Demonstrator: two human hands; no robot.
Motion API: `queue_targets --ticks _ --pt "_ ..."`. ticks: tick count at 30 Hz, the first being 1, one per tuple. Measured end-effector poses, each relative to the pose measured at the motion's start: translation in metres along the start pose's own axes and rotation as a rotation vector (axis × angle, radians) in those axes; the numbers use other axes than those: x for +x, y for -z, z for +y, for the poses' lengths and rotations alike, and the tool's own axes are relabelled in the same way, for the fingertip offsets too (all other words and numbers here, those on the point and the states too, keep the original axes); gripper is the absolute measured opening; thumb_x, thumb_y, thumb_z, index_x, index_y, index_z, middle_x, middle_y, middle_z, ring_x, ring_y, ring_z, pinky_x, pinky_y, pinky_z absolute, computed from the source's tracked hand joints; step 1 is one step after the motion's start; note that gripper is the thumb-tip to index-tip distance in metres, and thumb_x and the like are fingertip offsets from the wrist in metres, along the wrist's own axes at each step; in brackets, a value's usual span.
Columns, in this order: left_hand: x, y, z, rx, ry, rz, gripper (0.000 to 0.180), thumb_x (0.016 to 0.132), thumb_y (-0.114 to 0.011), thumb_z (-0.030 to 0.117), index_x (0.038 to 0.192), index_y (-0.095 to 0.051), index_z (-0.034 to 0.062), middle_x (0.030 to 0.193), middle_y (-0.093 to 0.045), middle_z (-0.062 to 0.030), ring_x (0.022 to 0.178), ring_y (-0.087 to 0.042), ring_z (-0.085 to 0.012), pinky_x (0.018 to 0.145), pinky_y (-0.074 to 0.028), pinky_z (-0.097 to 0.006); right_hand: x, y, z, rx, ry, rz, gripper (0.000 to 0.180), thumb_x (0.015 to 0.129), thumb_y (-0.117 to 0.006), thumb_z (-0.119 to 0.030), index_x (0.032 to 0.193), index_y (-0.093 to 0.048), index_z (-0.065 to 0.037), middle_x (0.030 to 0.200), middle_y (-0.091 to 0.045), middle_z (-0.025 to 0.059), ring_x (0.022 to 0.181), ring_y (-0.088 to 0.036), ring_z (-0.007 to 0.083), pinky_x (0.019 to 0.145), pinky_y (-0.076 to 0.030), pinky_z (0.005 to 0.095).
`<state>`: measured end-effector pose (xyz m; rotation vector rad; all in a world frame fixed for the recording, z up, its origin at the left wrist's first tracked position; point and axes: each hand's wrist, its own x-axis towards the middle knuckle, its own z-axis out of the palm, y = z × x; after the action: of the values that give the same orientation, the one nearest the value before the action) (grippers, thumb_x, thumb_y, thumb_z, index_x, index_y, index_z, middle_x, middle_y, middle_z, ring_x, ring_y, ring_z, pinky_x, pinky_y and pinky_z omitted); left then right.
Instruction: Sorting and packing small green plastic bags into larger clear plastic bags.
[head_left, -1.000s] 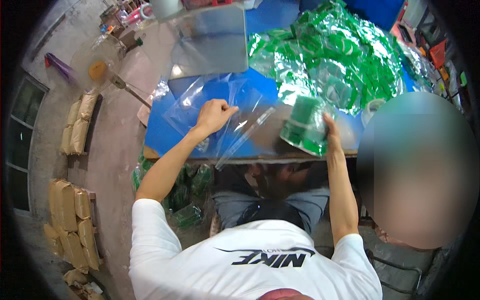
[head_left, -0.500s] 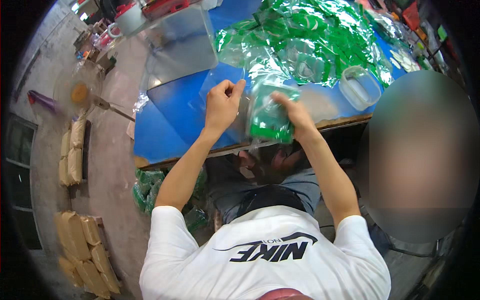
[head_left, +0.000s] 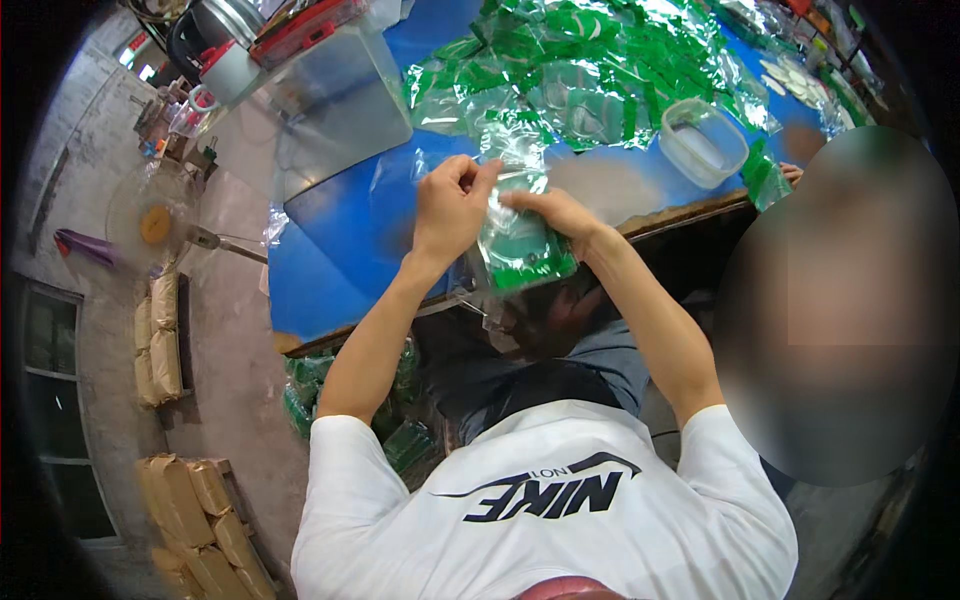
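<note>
A clear plastic bag with a green lower part [head_left: 525, 262] hangs at the table's front edge, glossy and tilted. My right hand [head_left: 565, 215] is closed on its right side, thumb lying across the front. Beside the bag's upper left edge, my left hand [head_left: 450, 210] is closed in a pinch, its fingertips close to the plastic. Whatever sits between those fingertips is too small to make out. Beyond both hands, a large heap of green and clear plastic bags [head_left: 590, 80] covers the far part of the blue table [head_left: 330, 255].
An open clear plastic tub [head_left: 703, 150] stands right of the heap. At the back left is a large translucent bin [head_left: 345, 120]. Another person's hand [head_left: 792, 174] is at the right edge by a green packet [head_left: 765, 178]. A fan [head_left: 155, 225] stands left; wrapped brown packages [head_left: 190, 510] lie below.
The bag in my right hand has shifted left, and that hand is now nearer my left hand. A green packet and another person's hand now show at the right. The whole view has shifted slightly.
</note>
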<state>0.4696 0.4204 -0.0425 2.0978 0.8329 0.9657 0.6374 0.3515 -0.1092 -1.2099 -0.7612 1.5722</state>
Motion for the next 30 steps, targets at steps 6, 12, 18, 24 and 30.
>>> queue_targets --ticks 6,12,18,24,30 --pt "0.000 0.023 0.002 -0.002 0.065 0.006 0.041 0.096 -0.066 0.029 0.068 -0.056 0.0005 0.059 -0.046 0.0038 0.059 -0.037 -0.0041 0.051 -0.031 -0.027 0.004 -0.005 -0.017 0.691 0.007 -0.104 0.037 0.089 -0.068 -0.030 0.114 -0.063 -0.003 0.101 -0.070 0.0109 0.081 -0.071 0.0212 0.075 -0.062 0.0398" --pt "-0.012 0.013 0.038 0.059 -0.061 -0.095 0.036 0.094 -0.067 0.023 0.070 -0.055 -0.0009 0.058 -0.045 0.0017 0.058 -0.037 -0.0054 0.051 -0.032 -0.028 0.000 -0.032 -0.017 -0.117 0.238 0.160 0.044 0.082 -0.077 -0.032 0.115 -0.065 -0.005 0.107 -0.066 0.0065 0.094 -0.060 0.0126 0.082 -0.051 0.0331" --pt "-0.078 0.018 0.053 0.211 -0.179 -0.314 0.031 0.085 -0.074 0.018 0.067 -0.056 -0.0007 0.060 -0.053 -0.0085 0.051 -0.049 -0.0206 0.052 -0.041 -0.034 -0.013 -0.030 -0.027 -0.018 0.322 0.121 0.040 0.084 -0.074 -0.029 0.114 -0.066 -0.004 0.101 -0.068 0.0046 0.088 -0.064 0.0161 0.077 -0.052 0.0308" --pt "0.013 0.016 0.114 0.470 -0.946 -0.028 0.034 0.084 -0.067 0.025 0.111 -0.066 0.0032 0.121 -0.060 -0.0193 0.098 -0.064 -0.0366 0.090 -0.048 -0.044 -0.015 -0.039 -0.021 -0.090 0.862 0.027 0.042 0.092 -0.064 -0.025 0.126 -0.058 -0.002 0.109 -0.067 0.0108 0.100 -0.064 0.0207 0.088 -0.052 0.0371" --pt "0.079 0.006 0.071 0.464 -0.359 -0.743 0.033 0.084 -0.067 0.024 0.107 -0.070 0.0015 0.099 -0.071 -0.0176 0.096 -0.067 -0.0329 0.088 -0.050 -0.039 -0.024 -0.045 -0.029 -0.197 0.534 0.088 0.048 0.083 -0.076 -0.014 0.124 -0.055 -0.001 0.111 -0.065 0.0137 0.111 -0.060 0.0196 0.090 -0.049 0.0346"
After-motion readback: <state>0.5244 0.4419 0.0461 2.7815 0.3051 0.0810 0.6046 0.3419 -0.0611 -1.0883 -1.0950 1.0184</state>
